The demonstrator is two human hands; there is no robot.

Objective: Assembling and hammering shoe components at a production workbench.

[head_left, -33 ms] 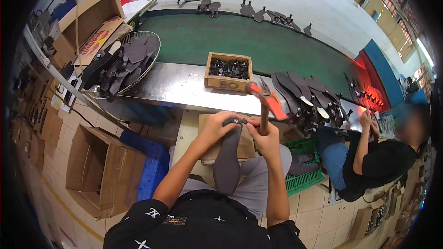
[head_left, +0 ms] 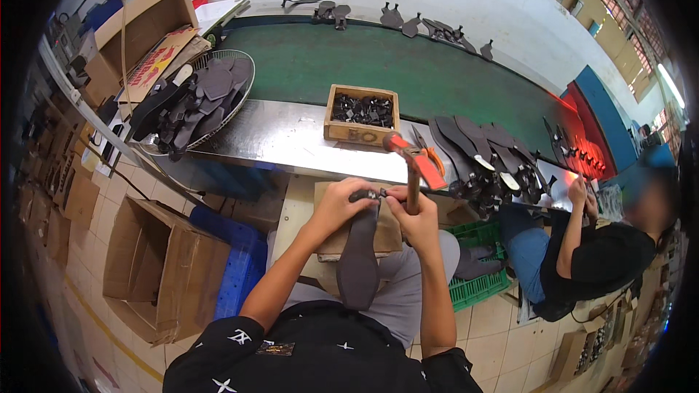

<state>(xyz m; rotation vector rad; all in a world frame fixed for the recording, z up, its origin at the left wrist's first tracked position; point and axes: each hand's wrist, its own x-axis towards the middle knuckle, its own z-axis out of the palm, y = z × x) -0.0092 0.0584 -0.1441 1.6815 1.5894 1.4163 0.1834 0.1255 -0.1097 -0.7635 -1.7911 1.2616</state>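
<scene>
A dark grey shoe sole (head_left: 358, 266) with a heel hangs toe-down over my lap. My left hand (head_left: 337, 207) grips it at the heel end. My right hand (head_left: 419, 220) is closed round the wooden handle of a hammer (head_left: 413, 188), its red head raised and pointing away from me. The thumb and fingertips of that same hand pinch a small dark piece (head_left: 383, 193) right by the heel. Whether the piece touches the heel is too small to make out. Behind the sole lies a brown board (head_left: 392, 236) on a pale work surface.
Beyond my hands, a wooden box (head_left: 342, 131) of small black pieces stands on the metal ledge. Orange-handled scissors (head_left: 435, 156) and piled soles (head_left: 473, 138) lie to its right, a basket of soles (head_left: 251, 80) to its left. A co-worker (head_left: 604, 255) sits at right.
The hammer head has tilted slightly left, uncovering more of the orange handles behind it. Both hands keep their hold.
</scene>
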